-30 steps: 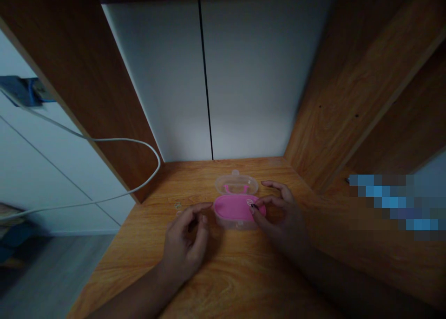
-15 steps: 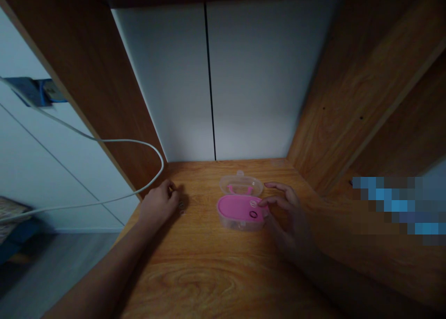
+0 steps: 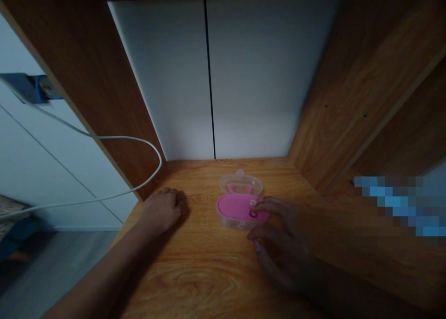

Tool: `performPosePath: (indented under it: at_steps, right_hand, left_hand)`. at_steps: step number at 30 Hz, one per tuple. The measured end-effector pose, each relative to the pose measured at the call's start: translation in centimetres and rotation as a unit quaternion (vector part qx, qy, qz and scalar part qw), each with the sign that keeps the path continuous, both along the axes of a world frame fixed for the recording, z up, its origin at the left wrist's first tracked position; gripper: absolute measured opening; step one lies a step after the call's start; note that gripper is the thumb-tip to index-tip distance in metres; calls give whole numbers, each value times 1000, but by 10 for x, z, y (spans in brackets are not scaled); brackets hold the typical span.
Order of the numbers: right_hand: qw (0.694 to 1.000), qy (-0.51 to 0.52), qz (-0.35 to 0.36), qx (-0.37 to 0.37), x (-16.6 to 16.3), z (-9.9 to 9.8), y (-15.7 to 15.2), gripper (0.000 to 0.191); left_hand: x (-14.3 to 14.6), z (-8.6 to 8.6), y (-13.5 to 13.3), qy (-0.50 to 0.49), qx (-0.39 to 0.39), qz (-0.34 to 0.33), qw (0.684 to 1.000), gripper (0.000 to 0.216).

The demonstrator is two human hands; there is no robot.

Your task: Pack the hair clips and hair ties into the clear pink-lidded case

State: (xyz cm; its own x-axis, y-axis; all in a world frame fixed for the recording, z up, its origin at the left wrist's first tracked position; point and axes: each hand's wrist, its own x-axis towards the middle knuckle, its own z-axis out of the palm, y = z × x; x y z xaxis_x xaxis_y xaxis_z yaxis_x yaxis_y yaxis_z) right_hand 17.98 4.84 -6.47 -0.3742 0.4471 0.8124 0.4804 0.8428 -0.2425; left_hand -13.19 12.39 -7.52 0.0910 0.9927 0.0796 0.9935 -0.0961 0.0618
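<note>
An oval clear plastic box [image 3: 230, 222] stands on the wooden surface, with a pink inner tray [image 3: 234, 207] in it. Its clear lid [image 3: 240, 184] is folded back behind it. On the tray's right part lie a small pale ring-shaped item [image 3: 252, 203] and a dark ring [image 3: 253, 214]. My right hand [image 3: 284, 242] is at the box's right front, fingers apart; its index finger reaches over the tray beside the pale item, the other fingers in front of the box. Left of the box, my left hand [image 3: 162, 212] rests on the surface with fingers curled, their tips mostly hidden.
A white cable [image 3: 139, 139] loops across the left wooden panel [image 3: 87, 77]. White panels [image 3: 251, 77] stand behind the box, and another wooden panel [image 3: 334, 100] rises on the right. A blue socket or plug [image 3: 26, 87] is at the far left wall.
My right hand has drawn toward me, its thumb leaving the box's right end, with the index finger over the tray. My left fingers have curled down over small rings that showed beside them.
</note>
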Motion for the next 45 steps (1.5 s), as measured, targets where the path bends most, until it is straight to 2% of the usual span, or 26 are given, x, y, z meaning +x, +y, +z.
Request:
performPosePath:
  at_steps: [7, 9, 10, 12, 14, 17, 20, 22, 29, 38, 42, 45]
  right_hand:
    - [1000, -20, 9, 9, 0, 2, 0, 26]
    - [1000, -20, 6, 10, 0, 2, -1, 26]
    - [1000, -19, 5, 11, -1, 1, -1, 26]
    - [1000, -17, 1, 15, -2, 1, 0, 26]
    - [1000, -14, -4, 22, -3, 1, 1, 26]
    - [999, -24, -6, 38, -4, 0, 3, 27]
    - [997, -45, -2, 56, -4, -2, 4, 30]
    - [997, -48, -3, 64, -5, -4, 5, 28]
    - [997, -45, 3, 59, -5, -3, 8, 11]
    - [998, -54, -12, 43, -2, -8, 10, 12]
    - [998, -39, -9, 44, -2, -5, 10, 11]
    - [999, -30, -16, 39, -2, -4, 10, 18]
  left_hand:
    - [7, -6, -2, -19, 19, -17, 999, 23]
    - [14, -4, -4, -83, 54, -7, 995, 24]
    - [19, -3, -7, -148, 83, -4, 986, 22]
    - [31, 0, -16, -296, 145, -30, 944, 17]
    - [48, 2, -31, -399, 173, -90, 896, 13]
    - [74, 1, -59, -508, 143, -174, 832, 6]
    - [97, -3, -83, -585, 65, -201, 783, 2]
    - [106, -4, -91, -608, 36, -208, 765, 3]
    - [106, -5, -86, -624, 35, -172, 761, 6]
    - [106, -5, -85, -646, 11, -149, 748, 2]
    - [105, -4, -83, -673, 7, -130, 728, 2]
    - [106, -2, -80, -694, -10, -122, 710, 2]
